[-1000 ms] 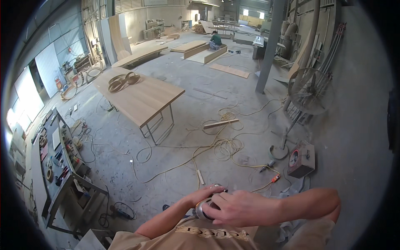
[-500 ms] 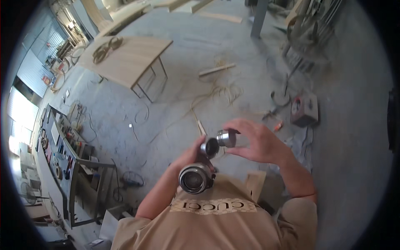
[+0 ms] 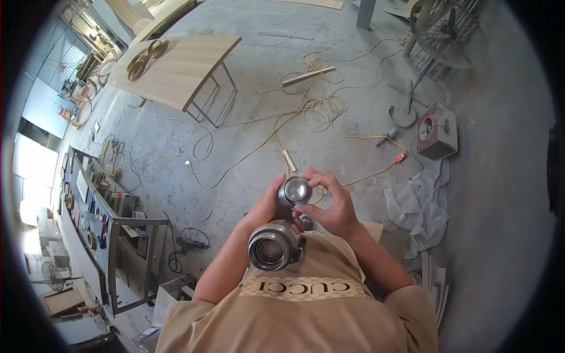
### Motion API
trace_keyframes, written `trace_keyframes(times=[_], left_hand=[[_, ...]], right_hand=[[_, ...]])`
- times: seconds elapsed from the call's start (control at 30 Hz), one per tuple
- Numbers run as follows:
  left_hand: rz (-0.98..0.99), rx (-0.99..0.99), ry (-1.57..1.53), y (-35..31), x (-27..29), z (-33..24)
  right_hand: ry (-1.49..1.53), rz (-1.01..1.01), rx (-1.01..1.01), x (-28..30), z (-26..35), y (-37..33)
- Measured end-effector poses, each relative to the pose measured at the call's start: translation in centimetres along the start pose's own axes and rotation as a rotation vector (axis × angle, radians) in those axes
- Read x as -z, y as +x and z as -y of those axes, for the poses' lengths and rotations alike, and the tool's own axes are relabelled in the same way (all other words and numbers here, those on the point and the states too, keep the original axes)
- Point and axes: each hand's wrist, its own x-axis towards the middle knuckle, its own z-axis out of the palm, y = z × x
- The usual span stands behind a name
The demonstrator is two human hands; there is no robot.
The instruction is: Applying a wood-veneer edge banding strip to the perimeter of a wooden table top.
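My left hand (image 3: pixel 268 203) is wrapped round a dark grey metal cylinder (image 3: pixel 285 207) in front of my chest. The fingers of my right hand (image 3: pixel 329 206) grip the rim of a round silver cap (image 3: pixel 296 189), which sits over the cylinder's end with its shiny face up. Just below, close to my shirt, is a steel vacuum flask (image 3: pixel 274 247). Its mouth is uncovered and faces up, showing a perforated strainer (image 3: pixel 269 250) inside. What supports the flask is hidden, and so are most of the left fingers.
A yellow cable (image 3: pixel 247 162) runs in loops across the floor to an orange connector (image 3: pixel 401 157). At right lie a boxed speaker (image 3: pixel 435 132), plastic sheeting (image 3: pixel 421 206) and a stand fan (image 3: pixel 447 29). A wooden-topped table (image 3: pixel 188 65) stands ahead; a tool bench (image 3: pixel 97 217) is at left.
My right hand has moved left and brought the silver cap onto the cylinder's end. The view has steadied, and the strainer now shows clearly in the flask's mouth.
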Motion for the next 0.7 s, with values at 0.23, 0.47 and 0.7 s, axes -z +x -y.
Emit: trace_keyframes(times=[0.23,0.47,0.7], left_hand=[[0.091,0.093,-0.032,1.2,2.8,0.0],[-0.069,-0.026,0.023,1.5,2.5,-0.1],[0.049,-0.205,-0.094,2.9,4.2,-1.2]], right_hand=[[-0.106,-0.043,0.223,0.0,-0.3,-1.9],[-0.161,0.386,0.181,-2.0,4.5,-1.3],[0.115,0.261,0.164,-3.1,4.4,-0.8]])
